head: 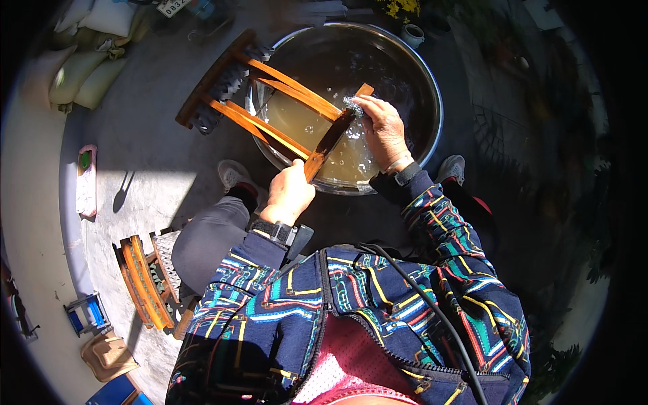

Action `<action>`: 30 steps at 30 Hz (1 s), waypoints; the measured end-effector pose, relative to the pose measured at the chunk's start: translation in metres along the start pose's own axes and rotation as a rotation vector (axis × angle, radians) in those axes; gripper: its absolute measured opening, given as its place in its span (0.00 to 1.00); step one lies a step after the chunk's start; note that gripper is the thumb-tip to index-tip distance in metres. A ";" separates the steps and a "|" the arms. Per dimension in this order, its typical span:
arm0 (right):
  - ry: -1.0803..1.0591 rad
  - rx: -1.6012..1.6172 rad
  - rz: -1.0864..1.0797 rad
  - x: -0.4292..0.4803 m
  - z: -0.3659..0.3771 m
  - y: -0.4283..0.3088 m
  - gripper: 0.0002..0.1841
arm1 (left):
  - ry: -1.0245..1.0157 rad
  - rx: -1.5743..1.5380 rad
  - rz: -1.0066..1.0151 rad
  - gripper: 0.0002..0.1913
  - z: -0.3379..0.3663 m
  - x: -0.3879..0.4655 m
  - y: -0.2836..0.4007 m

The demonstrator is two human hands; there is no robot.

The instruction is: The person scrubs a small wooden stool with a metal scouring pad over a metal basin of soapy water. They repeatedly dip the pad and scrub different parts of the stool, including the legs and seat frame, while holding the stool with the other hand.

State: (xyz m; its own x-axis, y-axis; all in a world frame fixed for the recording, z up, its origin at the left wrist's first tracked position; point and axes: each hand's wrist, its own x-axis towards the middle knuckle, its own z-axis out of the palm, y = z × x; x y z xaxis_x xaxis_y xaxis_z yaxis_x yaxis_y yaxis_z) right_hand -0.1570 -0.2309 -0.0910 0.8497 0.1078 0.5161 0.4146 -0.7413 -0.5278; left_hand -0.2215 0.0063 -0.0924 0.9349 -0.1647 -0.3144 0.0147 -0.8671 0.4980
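A wooden frame like a folding stool (291, 90), with grey woven straps at its far end, lies slanted across a large metal basin (439, 109) of murky water. My left hand (290, 191) grips the near end of its dark wooden crossbar (331, 137). Against the upper part of that bar, my right hand (382, 126) presses a metal scouring pad (353, 107). The pad is partly hidden under the fingers. Small bubbles float on the brownish water (304, 121) below.
A wooden chair with a woven seat (144, 283) stands by my left knee. Filled sacks (86, 71) lean at the upper left. A small blue folding stool (88, 313) is by the left wall. A small pot (412, 35) stands beyond the basin, and my shoes (235, 174) flank it.
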 end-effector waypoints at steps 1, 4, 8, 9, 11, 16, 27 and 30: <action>-0.089 -0.070 -0.151 0.000 0.002 -0.003 0.15 | -0.001 -0.026 0.006 0.14 0.001 0.000 0.000; -0.073 -0.115 -0.106 0.005 0.008 0.019 0.13 | 0.011 -0.043 0.016 0.14 0.001 0.002 0.000; 0.258 0.226 0.685 0.010 0.009 0.072 0.11 | 0.014 -0.016 -0.013 0.17 0.000 0.002 0.000; 0.357 0.251 0.751 0.010 0.012 0.080 0.13 | 0.018 -0.070 -0.017 0.17 0.000 0.002 0.000; 0.404 0.355 0.828 0.005 0.023 0.087 0.15 | 0.026 -0.050 -0.012 0.17 0.001 0.002 -0.001; 0.500 0.590 0.944 0.009 0.044 0.074 0.19 | 0.016 -0.103 0.006 0.18 0.001 0.002 -0.003; -0.075 0.499 0.619 -0.031 0.040 -0.008 0.12 | -0.008 -0.160 0.004 0.19 0.007 0.004 -0.007; 0.297 0.592 0.715 -0.028 0.042 0.013 0.09 | 0.005 -0.216 -0.010 0.20 0.010 0.004 -0.010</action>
State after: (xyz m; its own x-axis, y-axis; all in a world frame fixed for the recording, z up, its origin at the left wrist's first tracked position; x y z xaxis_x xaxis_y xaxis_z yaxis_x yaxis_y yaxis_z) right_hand -0.1616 -0.2163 -0.1406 0.8814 -0.4699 0.0485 -0.0015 -0.1054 -0.9944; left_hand -0.2210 0.0094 -0.1065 0.9360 -0.1538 -0.3165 0.0993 -0.7475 0.6568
